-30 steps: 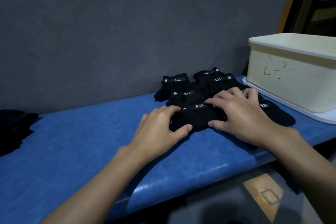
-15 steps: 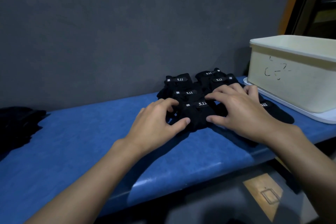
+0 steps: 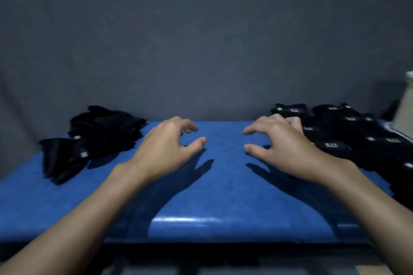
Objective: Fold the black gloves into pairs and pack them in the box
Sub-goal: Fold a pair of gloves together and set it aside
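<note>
Black gloves [image 3: 335, 131] are lying in two groups on the blue bench [image 3: 223, 196], one on each side of the hands. Nearest the camera, the glossy front edge of the bench is catching a streak of light, and two bare forearms are reaching across it. The left hand [image 3: 166, 147] is hovering palm down over the bench, its fingers loosely curled and thumb apart from the forefinger, gripping nothing. The right hand [image 3: 283, 147] is mirroring it, equally slack and carrying nothing. Both are casting dark shadows on the blue surface. Whether the right hand's outer fingers are touching the nearest glove is impossible to tell.

Seen from the bare patch between the hands, a loose heap [image 3: 105, 131] of unfolded gloves is sprawling at nine o'clock, with one glove spilling toward the front. At three o'clock, folded pairs [image 3: 348, 138] are sitting packed close together, their small white labels showing but blurred. Beyond them, at two o'clock, a corner of the pale box [image 3: 405, 105] is showing at the frame's edge. A grey wall [image 3: 201, 40] is filling twelve o'clock.
</note>
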